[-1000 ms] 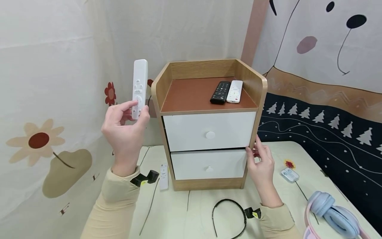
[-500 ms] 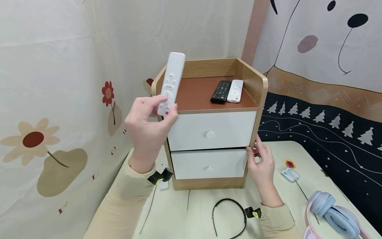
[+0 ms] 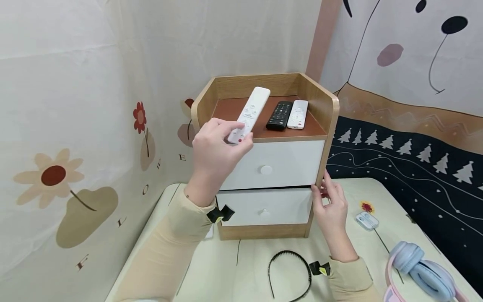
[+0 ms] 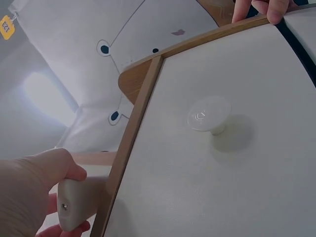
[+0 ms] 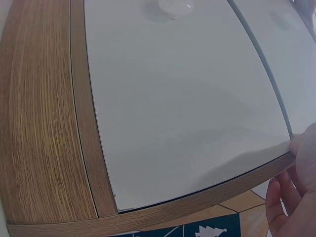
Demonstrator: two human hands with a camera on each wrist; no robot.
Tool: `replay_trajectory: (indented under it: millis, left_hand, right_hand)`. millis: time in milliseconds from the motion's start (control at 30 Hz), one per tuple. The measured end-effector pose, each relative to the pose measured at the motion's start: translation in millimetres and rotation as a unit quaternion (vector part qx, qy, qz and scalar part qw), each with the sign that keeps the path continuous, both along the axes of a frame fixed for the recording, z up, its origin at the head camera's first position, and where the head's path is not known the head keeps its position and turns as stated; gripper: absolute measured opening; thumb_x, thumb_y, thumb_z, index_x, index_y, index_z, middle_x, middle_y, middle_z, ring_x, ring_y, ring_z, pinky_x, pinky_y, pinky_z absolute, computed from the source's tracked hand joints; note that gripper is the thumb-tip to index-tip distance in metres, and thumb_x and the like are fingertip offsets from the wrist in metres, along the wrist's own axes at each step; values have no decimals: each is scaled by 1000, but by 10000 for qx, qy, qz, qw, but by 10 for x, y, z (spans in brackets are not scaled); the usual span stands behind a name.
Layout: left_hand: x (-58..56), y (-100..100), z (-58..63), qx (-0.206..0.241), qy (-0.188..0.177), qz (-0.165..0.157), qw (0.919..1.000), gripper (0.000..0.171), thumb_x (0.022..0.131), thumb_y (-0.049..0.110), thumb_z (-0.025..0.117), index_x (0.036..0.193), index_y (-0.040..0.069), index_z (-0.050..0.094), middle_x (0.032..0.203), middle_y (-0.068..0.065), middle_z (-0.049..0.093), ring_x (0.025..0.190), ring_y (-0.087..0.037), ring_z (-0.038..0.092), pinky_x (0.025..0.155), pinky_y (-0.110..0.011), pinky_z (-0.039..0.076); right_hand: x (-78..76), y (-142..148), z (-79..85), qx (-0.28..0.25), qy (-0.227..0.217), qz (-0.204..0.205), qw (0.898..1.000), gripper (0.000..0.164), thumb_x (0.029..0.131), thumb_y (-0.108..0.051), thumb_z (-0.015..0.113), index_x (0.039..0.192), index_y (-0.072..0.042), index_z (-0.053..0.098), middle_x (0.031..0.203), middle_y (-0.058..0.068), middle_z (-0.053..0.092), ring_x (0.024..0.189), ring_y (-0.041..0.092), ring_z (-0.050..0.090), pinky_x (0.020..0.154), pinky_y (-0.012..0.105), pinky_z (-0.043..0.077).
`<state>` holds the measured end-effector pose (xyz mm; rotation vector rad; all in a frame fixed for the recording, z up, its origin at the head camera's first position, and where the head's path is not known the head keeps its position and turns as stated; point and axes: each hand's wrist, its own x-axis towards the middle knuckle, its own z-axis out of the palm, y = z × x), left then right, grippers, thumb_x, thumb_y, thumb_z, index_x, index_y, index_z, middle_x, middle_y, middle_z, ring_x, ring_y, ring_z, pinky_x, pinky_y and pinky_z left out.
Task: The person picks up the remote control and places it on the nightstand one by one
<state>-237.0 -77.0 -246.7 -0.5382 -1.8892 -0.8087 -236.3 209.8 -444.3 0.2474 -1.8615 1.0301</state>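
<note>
My left hand (image 3: 216, 157) pinches the lower end of a white remote control (image 3: 252, 110) between thumb and fingers. The remote leans to the right, in front of the brown top shelf (image 3: 229, 110) of a small wooden drawer cabinet (image 3: 264, 233). In the left wrist view, the remote's end (image 4: 74, 202) shows beside the cabinet's wooden edge. On the shelf, a black remote (image 3: 279, 115) and another white remote (image 3: 298, 114) lie side by side. My right hand (image 3: 332, 212) holds the cabinet's right side edge, thumb at the front. Both white drawers, upper (image 3: 290, 163) and lower (image 3: 288, 209), are closed.
A black headband (image 3: 289, 252) lies on the table in front of the cabinet. At the right are blue-and-pink headphones (image 3: 430, 274) and a small clear case (image 3: 367, 221). A white item (image 3: 209, 233) at the cabinet's left foot is mostly hidden by my left sleeve.
My left hand has carried the white remote rightward, from beside the cabinet to in front of its top shelf, tilting it to the right. My right hand stays at the side edge.
</note>
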Motion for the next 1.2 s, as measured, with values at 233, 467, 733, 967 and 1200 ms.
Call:
replay_trajectory:
  millis: [233, 467, 733, 967, 1200]
  left_hand:
    - [-51, 65, 85, -318, -653, 278, 9970, 26, 86, 30, 84, 105, 12, 87, 97, -13, 78, 88, -28, 71, 71, -49, 55]
    - [-84, 139, 207, -765, -1327, 659, 9860, 29, 88, 37, 82, 109, 18, 87, 103, -9, 80, 92, -28, 72, 75, -51, 56]
    - [-117, 198, 305, -857, -2144, 829, 9694, 28, 89, 39, 79, 110, 22, 86, 108, -5, 80, 96, -26, 71, 83, -51, 56]
    - [-154, 248, 345, -958, -2405, 885, 9618, 28, 91, 46, 80, 107, 23, 85, 107, 1, 82, 95, -23, 72, 83, -51, 56]
    - [-202, 273, 374, -1253, -2530, 984, 9542, 39, 93, 59, 81, 114, 26, 85, 114, 3, 83, 95, -21, 72, 82, -47, 56]
  right_hand:
    - [4, -7, 13, 6, -34, -23, 10000, 65, 98, 5, 75, 160, -5, 56, 106, 25, 67, 99, -16, 51, 88, -4, 44]
    - [-3, -9, 26, 2, 31, -37, 10000, 64, 98, 6, 75, 159, -5, 57, 104, 26, 66, 98, -16, 51, 86, -3, 44]
    - [-5, -20, 15, 8, 23, -54, 10000, 64, 98, 6, 75, 158, -5, 58, 103, 26, 66, 96, -15, 51, 86, -4, 44]
    - [-4, -11, 3, 39, -13, -113, 9999, 65, 98, 5, 76, 159, -6, 57, 104, 25, 66, 95, -14, 51, 86, -4, 43]
    - [-8, -9, -4, 50, -15, -117, 9999, 64, 99, 5, 76, 159, -6, 57, 106, 26, 67, 96, -14, 51, 86, -4, 44]
